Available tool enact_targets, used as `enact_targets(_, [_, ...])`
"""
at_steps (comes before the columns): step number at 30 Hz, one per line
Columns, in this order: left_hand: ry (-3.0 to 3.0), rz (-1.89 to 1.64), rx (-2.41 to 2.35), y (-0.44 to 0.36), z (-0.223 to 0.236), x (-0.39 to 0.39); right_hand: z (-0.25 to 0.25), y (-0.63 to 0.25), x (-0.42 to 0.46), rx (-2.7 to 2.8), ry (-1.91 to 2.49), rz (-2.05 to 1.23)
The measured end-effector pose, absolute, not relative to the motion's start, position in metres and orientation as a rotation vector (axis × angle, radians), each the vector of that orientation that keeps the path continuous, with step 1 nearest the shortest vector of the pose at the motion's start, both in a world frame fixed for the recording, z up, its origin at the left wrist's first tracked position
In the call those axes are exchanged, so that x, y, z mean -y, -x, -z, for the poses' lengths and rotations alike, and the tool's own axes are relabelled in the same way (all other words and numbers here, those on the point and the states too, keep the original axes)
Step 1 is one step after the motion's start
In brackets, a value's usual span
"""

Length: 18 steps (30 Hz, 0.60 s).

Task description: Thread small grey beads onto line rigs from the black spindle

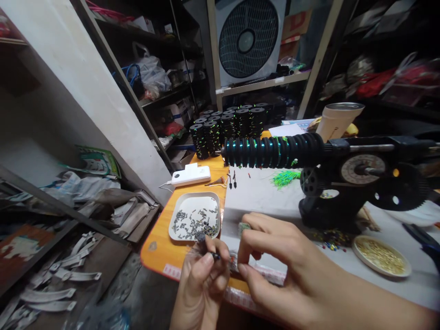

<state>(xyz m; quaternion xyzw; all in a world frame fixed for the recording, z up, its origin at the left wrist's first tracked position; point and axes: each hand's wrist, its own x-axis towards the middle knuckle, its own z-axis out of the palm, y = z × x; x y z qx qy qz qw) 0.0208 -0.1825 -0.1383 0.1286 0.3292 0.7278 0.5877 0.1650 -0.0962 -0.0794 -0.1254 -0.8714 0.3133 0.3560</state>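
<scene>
My left hand [206, 279] is closed at the table's front edge, with a small dark piece [216, 256] pinched between thumb and fingers. A dark, bristly-looking bit [200, 236] and fine, hair-like strands stick out above its fingers. Just to the right, my right hand [275, 254] is curled with thumb and fingertips drawn close together. A small grey-green piece [244, 228] shows at its index finger; what the fingertips grip is too small to make out. Beyond my left hand sits a white tray [171, 225] holding many tiny dark pieces.
A black machine [330, 197] carries a horizontal ringed black roller [273, 151] with teal bands. Black spools [227, 130] stand behind. Green strands [285, 178], a white device [191, 174] and a dish of gold-coloured bits [357, 259] lie on the table.
</scene>
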Motion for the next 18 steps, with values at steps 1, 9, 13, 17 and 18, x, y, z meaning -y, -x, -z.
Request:
enact_targets(1, [-0.322,-1.705,-0.803,-0.0214,0.1385,0.1832,0.0786,-0.1651,0.0964,2.251,0.323,-0.809])
enact_targets(9, [-0.388,-1.739,-0.971,-0.0264,0.1385,0.1857,0.0770,-0.1657,0.0980,2.328,0.359,-0.844])
enact_targets(13, [-0.372,-1.751,-1.000,-0.0285,0.1386,0.1864,0.0743,-0.1652,0.0974,2.370,0.374,-0.908])
enact_targets(17, [-0.363,-1.737,-0.978,-0.0290,0.1358,0.1863,0.0737,-0.1663,0.0976,2.376,0.386,-0.932])
enact_targets(18, [-0.362,-1.736,-0.967,-0.0288,0.1352,0.1862,0.0743,-0.1669,0.0978,2.373,0.382,-0.934])
